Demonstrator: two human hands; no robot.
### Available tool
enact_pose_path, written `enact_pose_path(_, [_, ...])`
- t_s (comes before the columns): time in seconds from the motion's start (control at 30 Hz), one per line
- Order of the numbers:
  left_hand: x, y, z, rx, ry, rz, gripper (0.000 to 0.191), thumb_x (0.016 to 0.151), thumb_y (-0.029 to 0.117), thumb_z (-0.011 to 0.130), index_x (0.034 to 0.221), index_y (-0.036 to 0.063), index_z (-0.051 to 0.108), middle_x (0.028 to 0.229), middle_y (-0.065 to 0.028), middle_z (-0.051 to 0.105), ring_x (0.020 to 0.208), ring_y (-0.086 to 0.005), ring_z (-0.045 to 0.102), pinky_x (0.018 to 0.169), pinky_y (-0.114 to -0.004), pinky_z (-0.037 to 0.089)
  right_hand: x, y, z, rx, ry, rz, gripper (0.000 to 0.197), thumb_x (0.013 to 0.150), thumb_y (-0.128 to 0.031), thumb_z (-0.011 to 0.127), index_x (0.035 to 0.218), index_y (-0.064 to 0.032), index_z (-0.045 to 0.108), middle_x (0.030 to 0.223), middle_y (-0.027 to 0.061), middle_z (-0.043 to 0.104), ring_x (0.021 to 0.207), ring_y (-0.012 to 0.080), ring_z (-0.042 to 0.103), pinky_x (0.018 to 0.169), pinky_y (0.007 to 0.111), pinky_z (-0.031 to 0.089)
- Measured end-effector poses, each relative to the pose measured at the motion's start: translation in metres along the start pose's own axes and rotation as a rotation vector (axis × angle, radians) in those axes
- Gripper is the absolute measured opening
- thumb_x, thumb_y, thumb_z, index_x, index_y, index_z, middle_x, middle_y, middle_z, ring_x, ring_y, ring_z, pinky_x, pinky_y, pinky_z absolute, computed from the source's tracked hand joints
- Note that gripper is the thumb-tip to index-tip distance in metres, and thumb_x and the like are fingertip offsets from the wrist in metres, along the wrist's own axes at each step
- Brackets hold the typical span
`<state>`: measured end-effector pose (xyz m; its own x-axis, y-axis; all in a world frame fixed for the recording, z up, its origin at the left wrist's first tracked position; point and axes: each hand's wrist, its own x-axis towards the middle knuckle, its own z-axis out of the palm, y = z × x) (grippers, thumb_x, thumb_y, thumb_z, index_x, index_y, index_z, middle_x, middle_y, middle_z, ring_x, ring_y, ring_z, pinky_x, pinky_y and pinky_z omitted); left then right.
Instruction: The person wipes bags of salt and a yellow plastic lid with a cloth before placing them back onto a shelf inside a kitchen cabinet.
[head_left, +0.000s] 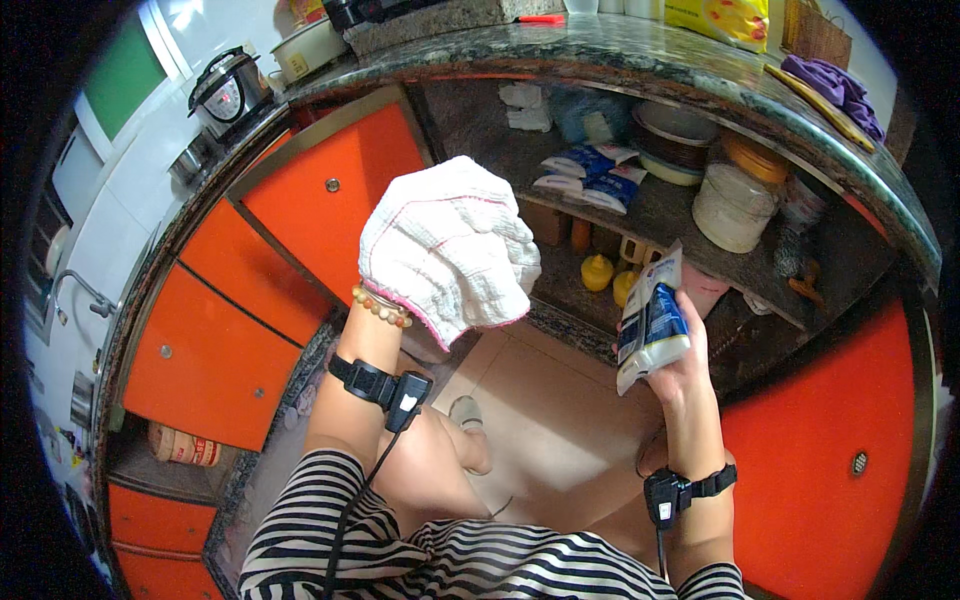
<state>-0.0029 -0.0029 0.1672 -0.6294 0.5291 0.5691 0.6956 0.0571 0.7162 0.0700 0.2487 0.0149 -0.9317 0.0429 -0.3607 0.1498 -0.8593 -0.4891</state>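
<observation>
A white cloth (450, 247) with pink edging is bunched over my left hand (386, 296), which carries it in front of the open cabinet. The cloth hides the fingers. In my right hand (679, 367) is a blue-and-white plastic packet (651, 326) bearing print, held tilted by its side before the lower shelf. Similar blue-and-white packets (592, 176) lie on the cabinet's upper shelf (660, 217). Beside them stand stacked bowls (675, 142) and a clear jar (731, 206) with an orange lid.
Yellow-topped containers (598, 272) stand on the lower level. Orange cabinet doors (330, 172) flank the opening, and a stone countertop (600, 49) overhangs it. A purple cloth (840, 90) lies on the countertop at the right. An electric pressure cooker (229, 94) is at the far left.
</observation>
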Motion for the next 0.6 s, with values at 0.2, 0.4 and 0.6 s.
enact_pose_path(0.2, [0.013,-0.023,0.024,0.588,-0.316,-0.161,0.019,0.079,0.016,0.056,0.09,0.0015,0.062,0.086,-0.0127,0.063,0.082,-0.0239,0.061,0.075,-0.031,0.049,-0.007,-0.012,0.0,0.012,-0.014,-0.021,0.051,0.086,-0.049,0.045,0.113,-0.0062,0.052,0.093,0.0147,0.057,0.079,0.0313,0.056,0.067,0.05,0.045])
enact_pose_path(0.4, [-0.055,-0.139,0.039,0.984,-1.263,-0.468,0.031,0.08,0.034,0.059,0.091,0.0061,0.066,0.084,-0.0149,0.065,0.078,-0.0296,0.062,0.072,-0.037,0.048,-0.006,-0.001,0.008,-0.072,0.002,-0.047,0.053,0.085,-0.051,0.047,0.115,-0.0063,0.049,0.094,0.0146,0.055,0.081,0.0305,0.054,0.07,0.05,0.044])
enact_pose_path(0.6, [-0.054,-0.156,0.021,-0.235,-0.093,-1.052,0.04,0.077,0.015,0.067,0.113,0.0047,0.054,0.088,-0.0073,0.06,0.081,-0.0167,0.058,0.07,-0.03,0.048,-0.003,-0.002,0.003,-0.12,0.024,-0.043,0.056,0.084,-0.054,0.048,0.117,-0.0098,0.049,0.097,0.0132,0.054,0.083,0.0296,0.052,0.074,0.049,0.042])
